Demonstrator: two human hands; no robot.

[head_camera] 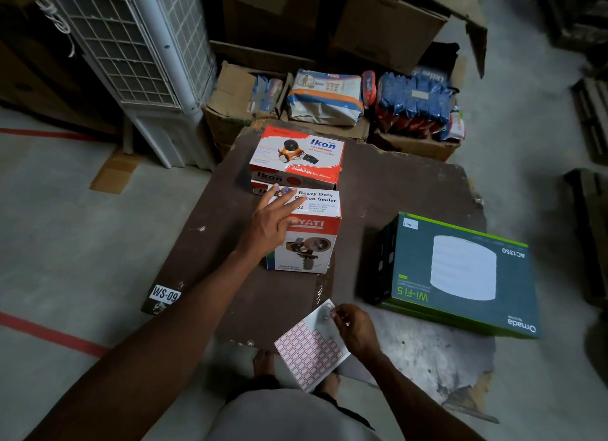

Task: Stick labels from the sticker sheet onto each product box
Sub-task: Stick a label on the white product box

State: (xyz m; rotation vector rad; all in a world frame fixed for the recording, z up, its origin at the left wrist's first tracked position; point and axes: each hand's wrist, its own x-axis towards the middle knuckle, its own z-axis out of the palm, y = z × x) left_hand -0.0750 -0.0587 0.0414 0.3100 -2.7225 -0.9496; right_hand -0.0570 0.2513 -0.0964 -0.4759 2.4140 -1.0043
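Note:
A red and white carton sealer box (309,239) stands upright in the middle of the brown table (394,190). My left hand (273,218) lies on its top with straight, spread fingers pressing the top face. Behind it stands a red Ikon tape dispenser box (297,157). A dark green Wi-Fi box (460,276) lies flat at the right with a small white label (409,224) on its far corner. My right hand (355,330) pinches the upper edge of the sticker sheet (311,350) of red-bordered labels near the table's front edge.
A white air cooler (144,55) stands at the back left. Open cartons (230,101) with packaged goods sit behind the table, with larger cartons (378,22) stacked beyond. Red tape lines (49,333) mark the grey floor. A WS-09 tag (164,294) is on the table's left corner.

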